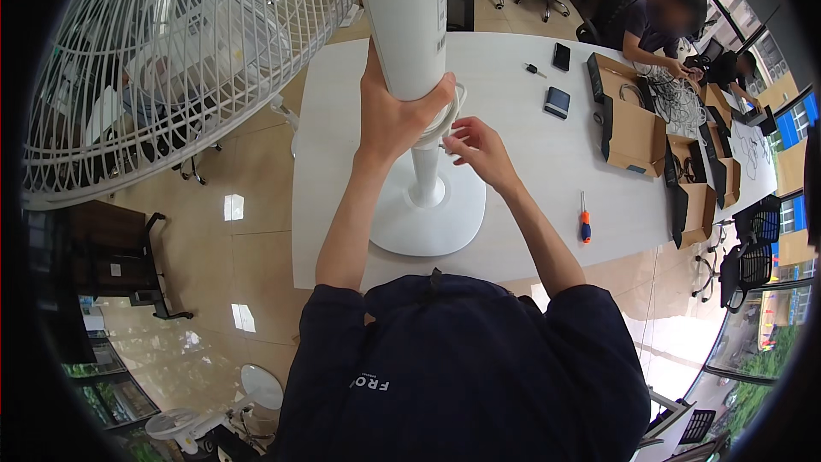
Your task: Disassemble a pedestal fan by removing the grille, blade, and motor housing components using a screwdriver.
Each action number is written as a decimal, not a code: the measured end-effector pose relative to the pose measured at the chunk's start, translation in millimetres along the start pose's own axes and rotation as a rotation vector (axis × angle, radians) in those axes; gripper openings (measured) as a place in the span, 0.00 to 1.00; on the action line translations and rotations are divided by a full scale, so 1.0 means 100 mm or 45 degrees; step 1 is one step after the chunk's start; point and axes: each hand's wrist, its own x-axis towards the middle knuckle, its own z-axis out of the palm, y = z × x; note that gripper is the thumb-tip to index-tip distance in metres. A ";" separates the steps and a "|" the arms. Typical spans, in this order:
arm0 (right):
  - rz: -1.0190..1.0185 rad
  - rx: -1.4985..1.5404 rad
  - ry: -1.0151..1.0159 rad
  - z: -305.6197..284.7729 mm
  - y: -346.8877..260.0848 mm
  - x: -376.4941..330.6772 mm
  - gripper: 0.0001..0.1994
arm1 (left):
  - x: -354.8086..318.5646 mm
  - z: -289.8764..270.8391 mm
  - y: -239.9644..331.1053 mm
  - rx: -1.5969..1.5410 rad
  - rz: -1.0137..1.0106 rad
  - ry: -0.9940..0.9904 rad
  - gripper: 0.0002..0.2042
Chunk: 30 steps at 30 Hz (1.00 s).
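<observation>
A white pedestal fan stands on the table, its thick upper column (pixel 412 43) rising from a thin pole (pixel 425 175) and a flat round base (pixel 419 235). My left hand (pixel 389 115) is wrapped round the lower end of the thick column, thumb across its front. A white power cord (pixel 456 107) is looped at that joint, beside my left thumb. Just right of the pole's top, my right hand (pixel 481 152) has its fingers curled together at a small part that I cannot make out. The fan's wire guard (pixel 205 60) fills the upper left.
On the white table (pixel 513 197) lie an orange-and-blue screwdriver (pixel 585 221), keys (pixel 534 69), a black phone (pixel 561 56) and a small dark device (pixel 557 103). Open cardboard boxes (pixel 633 133) and tangled cables (pixel 676 98) lie at the right, where another person (pixel 654 26) handles the cables.
</observation>
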 end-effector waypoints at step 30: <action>-1.025 -0.281 0.029 0.38 -1.88 0.36 0.37 | 0.06 -0.01 -0.08 0.085 0.090 0.038 0.33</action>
